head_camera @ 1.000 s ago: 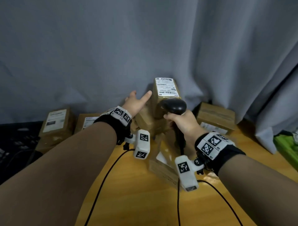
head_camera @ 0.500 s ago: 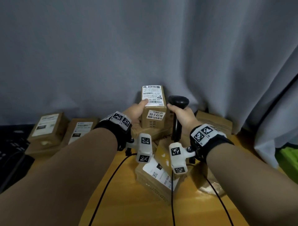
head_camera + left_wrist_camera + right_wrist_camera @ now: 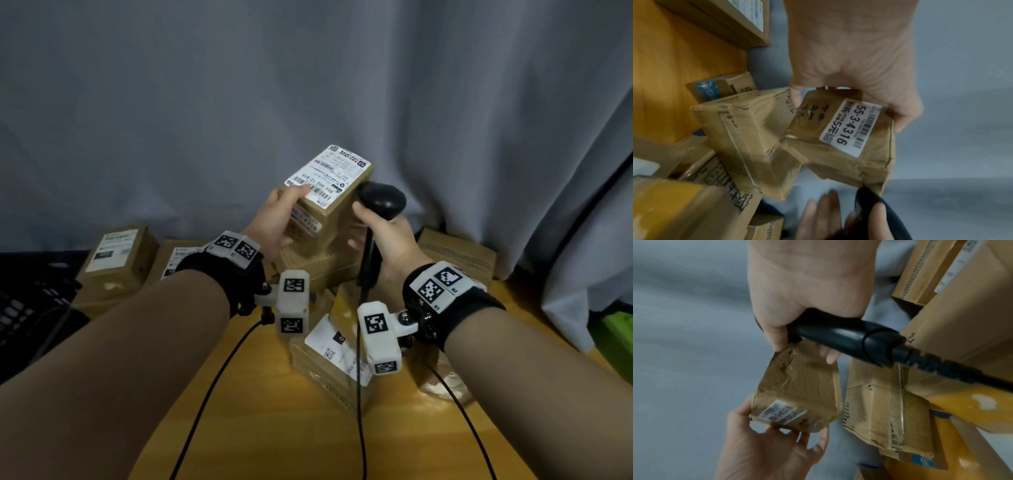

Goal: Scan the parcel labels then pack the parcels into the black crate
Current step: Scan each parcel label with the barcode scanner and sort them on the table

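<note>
The left hand grips a tilted parcel with its thumb over the label, while the right hand, just beside it, clasps the scanner, seemingly touching the parcel.

Brown cardboard boxes pile up under both hands and block the middle of the yellow wooden table. A grey curtain closes the back. The near table edge has room.

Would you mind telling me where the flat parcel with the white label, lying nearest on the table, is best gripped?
Probably across its two long side edges, coming from above: the flat parcel lies label-up on the table, so those sides look exposed and the label stays uncovered.
</note>
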